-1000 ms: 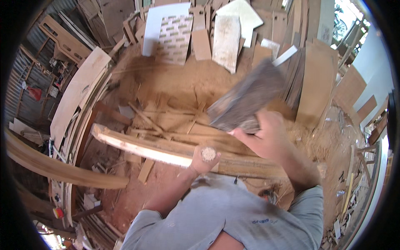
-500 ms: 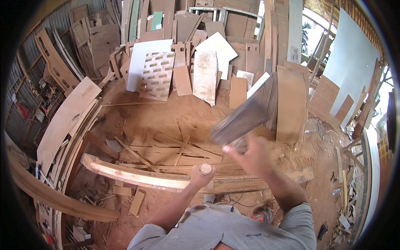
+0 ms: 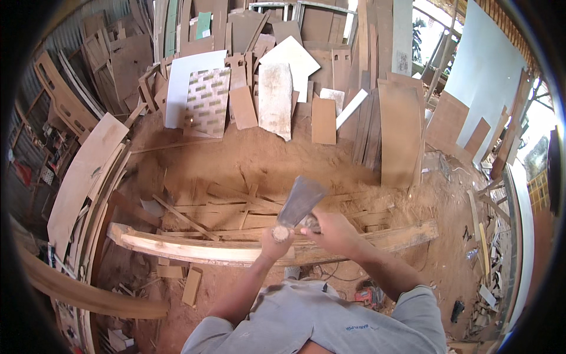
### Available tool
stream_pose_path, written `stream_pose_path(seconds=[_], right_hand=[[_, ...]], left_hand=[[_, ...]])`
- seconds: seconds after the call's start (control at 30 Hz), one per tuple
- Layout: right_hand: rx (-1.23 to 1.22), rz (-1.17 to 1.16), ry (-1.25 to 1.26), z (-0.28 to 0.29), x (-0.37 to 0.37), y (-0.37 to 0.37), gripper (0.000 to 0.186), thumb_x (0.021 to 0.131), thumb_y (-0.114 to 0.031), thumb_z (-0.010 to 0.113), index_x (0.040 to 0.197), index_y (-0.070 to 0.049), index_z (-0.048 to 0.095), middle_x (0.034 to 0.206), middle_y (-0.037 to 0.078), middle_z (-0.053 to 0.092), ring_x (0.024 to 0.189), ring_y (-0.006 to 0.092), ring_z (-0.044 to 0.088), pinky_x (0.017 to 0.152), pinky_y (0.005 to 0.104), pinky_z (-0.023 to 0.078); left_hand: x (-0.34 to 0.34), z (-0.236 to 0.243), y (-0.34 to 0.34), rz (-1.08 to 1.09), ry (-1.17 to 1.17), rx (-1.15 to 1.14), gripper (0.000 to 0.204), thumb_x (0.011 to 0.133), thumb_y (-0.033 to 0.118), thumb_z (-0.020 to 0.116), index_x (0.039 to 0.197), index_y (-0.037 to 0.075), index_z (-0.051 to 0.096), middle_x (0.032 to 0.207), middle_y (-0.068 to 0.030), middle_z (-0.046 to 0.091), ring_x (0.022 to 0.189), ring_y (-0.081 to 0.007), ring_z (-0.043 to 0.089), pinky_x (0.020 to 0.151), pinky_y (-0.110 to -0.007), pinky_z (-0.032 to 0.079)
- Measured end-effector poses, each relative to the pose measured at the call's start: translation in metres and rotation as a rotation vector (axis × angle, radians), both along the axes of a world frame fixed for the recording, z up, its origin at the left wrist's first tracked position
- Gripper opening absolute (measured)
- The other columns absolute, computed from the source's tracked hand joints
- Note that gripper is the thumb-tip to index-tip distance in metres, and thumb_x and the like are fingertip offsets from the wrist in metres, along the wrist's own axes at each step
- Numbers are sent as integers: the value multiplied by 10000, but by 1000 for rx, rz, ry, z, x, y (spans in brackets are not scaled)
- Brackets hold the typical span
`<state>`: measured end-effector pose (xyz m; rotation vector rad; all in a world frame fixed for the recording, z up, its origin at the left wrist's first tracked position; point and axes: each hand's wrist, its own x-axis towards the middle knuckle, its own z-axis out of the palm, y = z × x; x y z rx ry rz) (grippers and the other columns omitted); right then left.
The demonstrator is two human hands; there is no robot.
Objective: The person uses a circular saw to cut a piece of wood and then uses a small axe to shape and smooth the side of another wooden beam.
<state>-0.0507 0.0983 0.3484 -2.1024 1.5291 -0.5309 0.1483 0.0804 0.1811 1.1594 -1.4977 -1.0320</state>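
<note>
My left hand (image 3: 275, 242) is closed round an upright tool with a round wooden handle, probably a chisel; only the handle's pale butt end (image 3: 280, 233) shows, and any blade is hidden beneath the fist. This fist is over the long wooden beam (image 3: 194, 250), which lies crosswise in front of me. My right hand (image 3: 336, 235) grips the short handle of a dark, block-headed mallet (image 3: 302, 200). The mallet's head slants away from me, its near end right by the handle butt; I cannot tell whether they touch.
Loose wood strips (image 3: 236, 200) lie beyond the beam. Stacked boards (image 3: 88, 171) and a curved timber (image 3: 88, 292) flank the left. Panels (image 3: 275, 100) lean at the back. A red power tool (image 3: 368, 295) lies near my right side, with scraps (image 3: 486, 295) farther right.
My right hand has swung the mallet down and left, from raised at the right to beside the handle butt. My left hand keeps its grip. The whole view has shifted slightly.
</note>
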Motion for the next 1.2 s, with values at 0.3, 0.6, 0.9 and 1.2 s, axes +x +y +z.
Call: stream_pose_path(seconds=[0.3,0.6,0.9,1.2], right_hand=[[243,-382,-304,-117,-22,-17,561,786,-385,877,1087,45,676,876,226,695,817,381,683,760,446,532],[687,-147,-350,-255,-9,-34,863,676,-522,946,1206,78,623,1000,176,710,976,283,678,865,406,532],[693,-51,-344,-282,-12,-37,949,651,-498,951,1332,60,596,1234,237,698,1172,342,660,1029,421,497],[715,-58,-336,-278,-11,-44,901,637,-493,964,1280,44,631,1213,221,706,1149,334,664,1008,424,506]], left_hand=[[8,-6,0,12,1,71,228,917,81,750,725,44,632,634,34,567,594,-70,511,526,-273,414],[18,4,-29,8,69,251,200,896,53,750,737,15,635,648,-10,600,619,-68,539,554,-270,441],[49,60,-42,-5,507,106,239,876,39,692,674,17,565,628,-83,598,570,-148,552,558,-298,471],[28,29,-66,29,359,373,229,900,23,666,689,19,577,631,-57,588,571,-125,553,531,-280,455]])
